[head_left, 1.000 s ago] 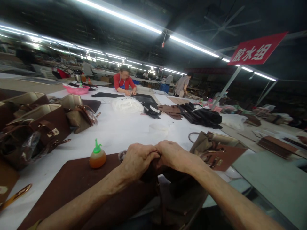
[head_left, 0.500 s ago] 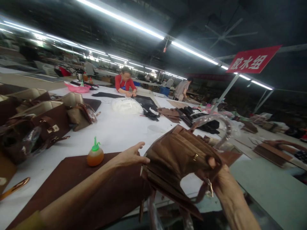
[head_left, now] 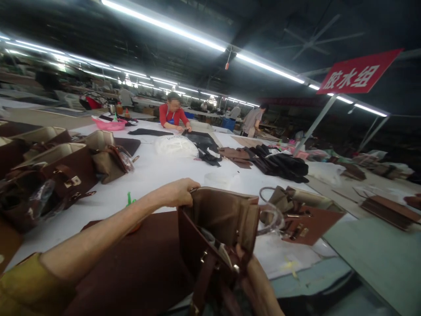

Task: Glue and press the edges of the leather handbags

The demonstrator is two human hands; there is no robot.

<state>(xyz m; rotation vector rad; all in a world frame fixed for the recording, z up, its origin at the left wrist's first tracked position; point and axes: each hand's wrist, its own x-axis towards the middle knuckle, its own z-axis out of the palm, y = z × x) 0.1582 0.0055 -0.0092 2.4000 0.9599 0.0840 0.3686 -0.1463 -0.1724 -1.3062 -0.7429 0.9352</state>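
Note:
A brown handbag [head_left: 219, 213] is held upright with its mouth toward me, its lining and metal fittings in sight. My left hand [head_left: 181, 192] is closed on the far left corner of its rim, thumb and fingers pinching the edge. At the bag's near right side, my right hand [head_left: 248, 261] grips the side edge; most of its fingers are hidden by the bag. Beneath lies a dark brown sheet [head_left: 138, 259]. My left forearm partly covers a glue bottle with a green nozzle [head_left: 130, 199]. Just right of the held bag stands another brown handbag [head_left: 302, 224].
Several brown handbags [head_left: 72, 171] line the left side of the white table. Farther back are a white plastic bundle [head_left: 176, 147], black pieces [head_left: 279, 162] and a pink basin [head_left: 110, 125]. A person in red [head_left: 173, 116] works across the table. A grey-green board [head_left: 371, 245] lies at right.
The handbag has been turned from its side to upright, mouth facing me. My left hand has closed on its rim; my right hand has moved left and lower. The second handbag is now uncovered.

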